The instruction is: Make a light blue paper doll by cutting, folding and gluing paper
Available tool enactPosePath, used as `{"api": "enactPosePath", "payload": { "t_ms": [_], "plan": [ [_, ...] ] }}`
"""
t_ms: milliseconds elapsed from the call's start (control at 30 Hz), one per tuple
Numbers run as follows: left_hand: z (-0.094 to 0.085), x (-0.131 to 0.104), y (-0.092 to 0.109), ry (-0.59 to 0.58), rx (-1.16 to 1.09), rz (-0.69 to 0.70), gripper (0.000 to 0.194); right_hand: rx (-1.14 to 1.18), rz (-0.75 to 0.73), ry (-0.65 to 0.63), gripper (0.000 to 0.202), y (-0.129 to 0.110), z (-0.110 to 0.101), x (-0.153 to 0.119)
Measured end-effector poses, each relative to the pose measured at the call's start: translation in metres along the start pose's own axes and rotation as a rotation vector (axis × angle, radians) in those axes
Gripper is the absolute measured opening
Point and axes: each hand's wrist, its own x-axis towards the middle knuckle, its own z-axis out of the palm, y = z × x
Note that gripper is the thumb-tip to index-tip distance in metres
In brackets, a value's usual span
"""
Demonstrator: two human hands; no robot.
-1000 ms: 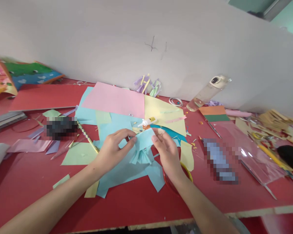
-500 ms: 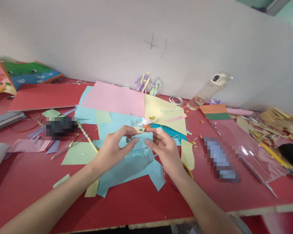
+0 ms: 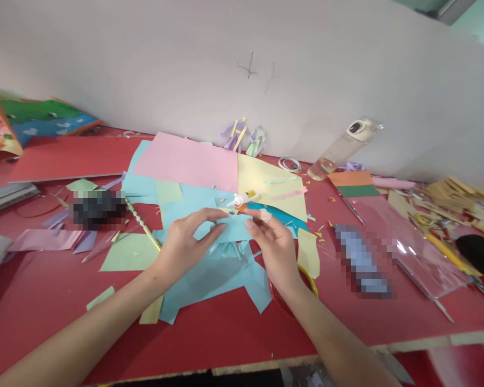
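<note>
A small light blue paper piece (image 3: 237, 228) is held up between both hands near the middle of the view. My left hand (image 3: 185, 239) pinches its left end between thumb and fingers. At its right end, my right hand (image 3: 272, 244) grips it, and something pale is wrapped on one of that hand's fingers. Just under the held piece lies a fringed blue strip (image 3: 228, 250) on larger blue sheets (image 3: 201, 285). Beyond the fingers is a small white glue bottle (image 3: 244, 198) with a yellow label.
Pink paper (image 3: 189, 161) and yellow paper (image 3: 266, 180) lie beyond the hands. A clear bottle (image 3: 339, 150) leans by the wall. A red and yellow ring-shaped item (image 3: 314, 285) sits under my right forearm. A patterned pencil (image 3: 143, 223) is at left.
The blue paper piece now looks flatter and more stretched out between my hands. My right fingers have shifted slightly along its edge. The whole view has moved a little.
</note>
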Motion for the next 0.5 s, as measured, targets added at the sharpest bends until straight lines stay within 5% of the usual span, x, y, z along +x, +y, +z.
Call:
{"api": "enactPosePath", "payload": {
  "t_ms": [233,500],
  "plan": [
    [0.0017,-0.0002,-0.0018,-0.035,-0.257,-0.111,0.016,0.038,0.064,-0.071,0.021,0.0033,0.0008,0.0001],
    [-0.0019,0.0004,-0.0029,-0.065,-0.224,-0.106,0.013,0.046,0.039,-0.099,0.022,0.0066,0.0005,0.0004]
  ]
}}
